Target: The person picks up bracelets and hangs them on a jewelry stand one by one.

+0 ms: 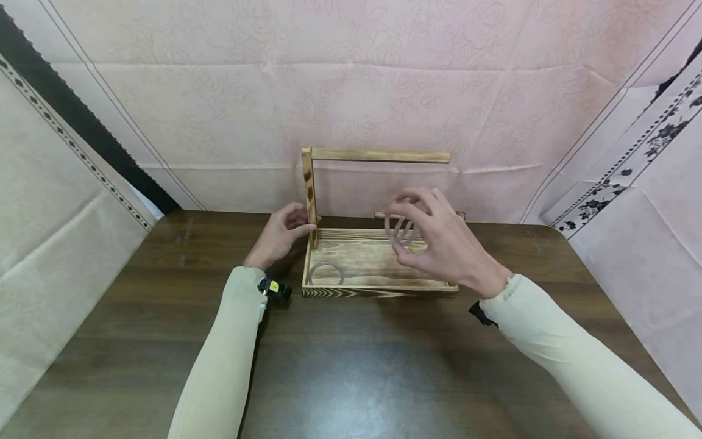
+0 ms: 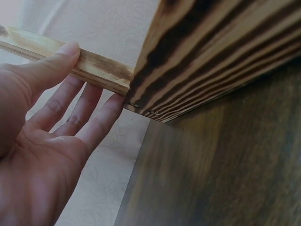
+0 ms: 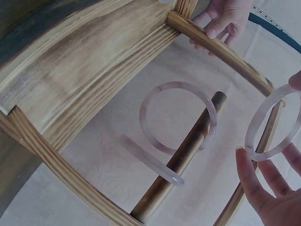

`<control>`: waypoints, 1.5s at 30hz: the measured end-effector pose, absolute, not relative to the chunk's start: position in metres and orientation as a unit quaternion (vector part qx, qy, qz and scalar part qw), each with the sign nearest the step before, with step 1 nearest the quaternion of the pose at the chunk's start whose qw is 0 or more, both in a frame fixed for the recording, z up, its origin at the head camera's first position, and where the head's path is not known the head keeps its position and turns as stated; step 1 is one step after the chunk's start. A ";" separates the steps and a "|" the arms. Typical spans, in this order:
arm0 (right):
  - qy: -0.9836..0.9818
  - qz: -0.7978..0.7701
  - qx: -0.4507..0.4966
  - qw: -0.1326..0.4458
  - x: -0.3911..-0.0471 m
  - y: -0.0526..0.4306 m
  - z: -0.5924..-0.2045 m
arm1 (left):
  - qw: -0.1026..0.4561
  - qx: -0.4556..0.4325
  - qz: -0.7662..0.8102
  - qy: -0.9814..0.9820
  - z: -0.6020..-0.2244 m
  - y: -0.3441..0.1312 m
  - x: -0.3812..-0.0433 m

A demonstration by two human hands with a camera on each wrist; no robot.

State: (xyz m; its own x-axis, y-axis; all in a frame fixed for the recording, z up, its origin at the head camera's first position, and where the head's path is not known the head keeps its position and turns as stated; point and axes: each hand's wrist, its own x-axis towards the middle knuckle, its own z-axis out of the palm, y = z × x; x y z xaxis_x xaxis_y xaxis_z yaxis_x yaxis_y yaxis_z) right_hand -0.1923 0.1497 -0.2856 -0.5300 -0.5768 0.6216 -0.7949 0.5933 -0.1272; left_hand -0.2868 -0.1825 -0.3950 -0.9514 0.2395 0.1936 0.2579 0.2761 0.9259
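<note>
- Left of centre, the left hand (image 1: 280, 238) sets its thumb on one face of a tall, scorched wooden post (image 1: 309, 189), fingers behind, pinching it lightly, probably to steady it.
- Just right of the post, a translucent pale ring (image 1: 329, 264) sits in the near left corner of a shallow, striped wooden tray (image 1: 378, 292); whether flat or leaning is unclear.
- Across the middle of the frame, a straight light-wood bar (image 1: 378, 156) runs right from the post's top to a free end.
- In the middle of the right wrist view, two pale pinkish rings (image 3: 143, 115) appear looped on a round, scorched peg (image 3: 200, 125) joined to a shorter striped upright (image 3: 70, 174).
- Right of centre, the right hand (image 1: 439, 235) pinches a similar translucent ring (image 3: 269, 154) by its rim between thumb and fingers, which leaves its hole unblocked.
- Farther right, the brown wooden tabletop (image 1: 548, 268) gives side room; behind the tray, its far edge meets patterned pale cloth (image 1: 493, 122), so space looks tighter.
</note>
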 end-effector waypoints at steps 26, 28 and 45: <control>-0.852 0.194 0.398 0.279 -0.215 0.163 -0.281 | 0.010 -0.154 -0.577 -0.802 -0.395 -0.182 -0.286; -0.853 0.191 0.396 0.280 -0.217 0.163 -0.282 | 0.010 -0.152 -0.578 -0.802 -0.395 -0.183 -0.287; -0.840 0.197 0.401 0.307 -0.227 0.171 -0.281 | 0.006 -0.150 -0.580 -0.801 -0.396 -0.183 -0.288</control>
